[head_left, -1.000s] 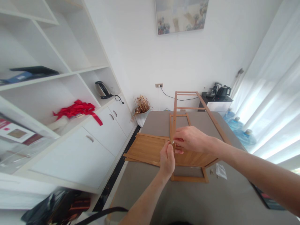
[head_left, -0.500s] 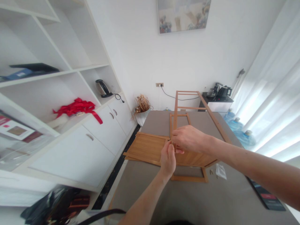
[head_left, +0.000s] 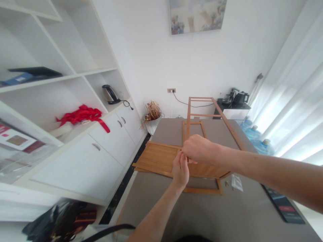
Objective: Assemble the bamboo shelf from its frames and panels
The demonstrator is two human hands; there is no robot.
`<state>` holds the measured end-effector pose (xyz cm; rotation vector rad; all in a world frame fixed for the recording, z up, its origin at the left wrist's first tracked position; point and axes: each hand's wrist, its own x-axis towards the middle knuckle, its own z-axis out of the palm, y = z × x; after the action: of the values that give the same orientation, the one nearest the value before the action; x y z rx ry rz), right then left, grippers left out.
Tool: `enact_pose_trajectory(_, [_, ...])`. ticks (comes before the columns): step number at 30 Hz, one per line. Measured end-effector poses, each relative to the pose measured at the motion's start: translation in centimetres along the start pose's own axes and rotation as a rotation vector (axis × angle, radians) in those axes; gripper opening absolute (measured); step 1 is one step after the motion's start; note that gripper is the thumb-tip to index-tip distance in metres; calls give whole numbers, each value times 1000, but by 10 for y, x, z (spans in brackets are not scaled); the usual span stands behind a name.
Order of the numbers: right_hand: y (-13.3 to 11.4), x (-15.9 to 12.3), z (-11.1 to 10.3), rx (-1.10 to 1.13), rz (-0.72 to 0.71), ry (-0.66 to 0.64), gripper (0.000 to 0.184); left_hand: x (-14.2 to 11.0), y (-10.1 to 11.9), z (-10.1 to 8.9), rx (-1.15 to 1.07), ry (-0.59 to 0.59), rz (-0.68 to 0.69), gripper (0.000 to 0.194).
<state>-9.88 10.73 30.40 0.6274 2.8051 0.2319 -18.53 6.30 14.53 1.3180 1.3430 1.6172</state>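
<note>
On the counter point(head_left: 207, 215), the wooden frame point(head_left: 188, 117) stood toward one o'clock, seemingly half-joined, your left fingers point(head_left: 183, 162) pinching it, your right fingers point(head_left: 187, 148) hiding their hold, fittings point(head_left: 226, 183) at four o'clock apparently unused.

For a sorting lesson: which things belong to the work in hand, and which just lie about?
In hand:
Open brown wooden frame, held
Flat brown wooden panel, probably
Small brass-coloured metal pieces, probably

Lying about:
Crumpled red ribbon
Silver-and-black kettle
Blue plastic bottles
</note>
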Motion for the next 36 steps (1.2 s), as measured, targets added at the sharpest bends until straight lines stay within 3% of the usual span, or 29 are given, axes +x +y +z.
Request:
enact_pose_trajectory(2, [3,4,-2,64,90,-48,6,0,1,0,-19,-27,-8,40])
enact_pose_trajectory(6, [15,17,-9,155,186,-89,17,-2,3,0,-29,-54,-28,41])
enact_pose_trajectory(11, [29,19,-17,476,160,-208,24,-1,6,-1,-127,-68,-28,38])
enact_pose_trajectory(14, [34,11,-11,677,139,-194,25,0,7,-1,-140,-77,-28,38])
enact_pose_trajectory(21, [37,-2,17,414,62,92,24,3,8,0,-90,-49,-39,38])
enact_pose_trajectory(25, [35,-1,20,381,37,94,25,2,7,-1,-73,-43,-52,37])
enact_pose_trajectory(33, [32,1,17,288,162,107,21,0,5,0,-88,-31,-67,36])
enact_pose_trajectory(36, [30,-2,15,244,127,112,19,1,4,1,-91,-36,-67,36])
